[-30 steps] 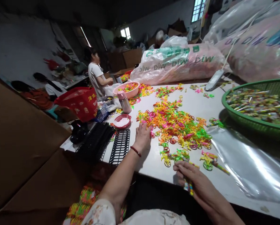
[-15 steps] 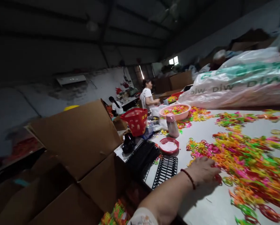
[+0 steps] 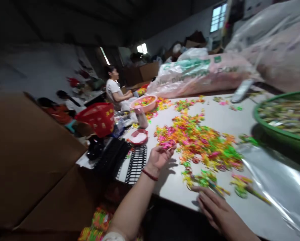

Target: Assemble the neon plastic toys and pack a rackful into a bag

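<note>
Palm up, my left hand (image 3: 160, 158) wears a dark red bead bracelet (image 3: 150, 174) at the wrist. Its fingers curl around small pink plastic pieces (image 3: 168, 144), at the left edge of a large spread of bright plastic pieces (image 3: 202, 140). Their exact kind is too small to make out; several look like thin rings or loops. Closer to me, my right hand (image 3: 216, 209) lies low over the white table (image 3: 173, 189), fingers stretched out. Its index fingertip is beside a small cluster of yellow and green pieces (image 3: 205, 178).
Left of my hands are black plastic grids (image 3: 137, 164), a red basket with white contents (image 3: 139, 137) and a pink-topped bottle (image 3: 141, 117). A cardboard box (image 3: 31, 160) stands at left, a green basket (image 3: 270, 129) at right beside clear plastic sheeting (image 3: 273, 180). Co-workers sit beyond.
The view has swung right, bringing in my right hand, the green basket and the plastic sheeting. My left hand has turned from palm down to palm up, with pink pieces at its fingers.
</note>
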Action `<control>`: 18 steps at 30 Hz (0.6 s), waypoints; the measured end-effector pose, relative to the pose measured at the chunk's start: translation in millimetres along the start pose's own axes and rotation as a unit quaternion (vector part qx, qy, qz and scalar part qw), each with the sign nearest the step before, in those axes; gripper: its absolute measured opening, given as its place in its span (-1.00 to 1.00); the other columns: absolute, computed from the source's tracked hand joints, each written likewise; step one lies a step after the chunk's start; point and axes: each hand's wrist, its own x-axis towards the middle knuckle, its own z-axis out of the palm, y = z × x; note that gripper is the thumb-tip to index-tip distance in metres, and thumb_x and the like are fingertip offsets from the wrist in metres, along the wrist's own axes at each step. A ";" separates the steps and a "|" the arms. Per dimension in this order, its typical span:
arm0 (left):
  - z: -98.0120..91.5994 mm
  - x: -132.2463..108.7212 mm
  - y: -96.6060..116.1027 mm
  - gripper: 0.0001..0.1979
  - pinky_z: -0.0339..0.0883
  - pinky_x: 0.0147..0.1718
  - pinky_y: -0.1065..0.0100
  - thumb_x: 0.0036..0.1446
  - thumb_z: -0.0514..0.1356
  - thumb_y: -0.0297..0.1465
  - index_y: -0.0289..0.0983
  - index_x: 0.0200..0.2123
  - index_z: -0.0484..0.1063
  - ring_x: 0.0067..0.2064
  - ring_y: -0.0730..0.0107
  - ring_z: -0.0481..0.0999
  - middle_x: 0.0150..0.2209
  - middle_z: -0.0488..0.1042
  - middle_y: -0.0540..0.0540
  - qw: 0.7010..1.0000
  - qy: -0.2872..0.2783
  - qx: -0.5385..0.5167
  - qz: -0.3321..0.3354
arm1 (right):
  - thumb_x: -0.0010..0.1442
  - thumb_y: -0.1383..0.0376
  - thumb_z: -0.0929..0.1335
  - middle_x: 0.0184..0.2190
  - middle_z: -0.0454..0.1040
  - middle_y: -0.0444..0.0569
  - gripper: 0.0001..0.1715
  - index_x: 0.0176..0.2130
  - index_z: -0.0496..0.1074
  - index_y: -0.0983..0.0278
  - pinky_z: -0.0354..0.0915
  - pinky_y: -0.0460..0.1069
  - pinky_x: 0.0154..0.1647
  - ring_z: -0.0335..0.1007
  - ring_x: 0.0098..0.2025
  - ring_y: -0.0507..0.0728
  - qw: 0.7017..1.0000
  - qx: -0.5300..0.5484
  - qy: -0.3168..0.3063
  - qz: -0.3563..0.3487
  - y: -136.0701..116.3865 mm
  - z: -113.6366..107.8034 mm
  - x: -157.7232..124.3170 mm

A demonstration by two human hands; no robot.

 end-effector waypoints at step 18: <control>0.8 -80.9 -62.6 -0.70 0.36 0.02 0.37 -0.01 0.35 -0.46 -0.34 -0.14 0.54 0.01 0.28 0.52 0.01 0.53 -0.21 0.998 -0.059 0.016 -0.035 | 0.02 -0.02 0.48 -0.54 0.39 -0.20 -0.56 -0.36 0.37 0.25 -0.09 -0.14 -0.66 0.01 -0.64 -0.10 0.991 -0.006 0.049 -0.125 -11.4 2.9 2.3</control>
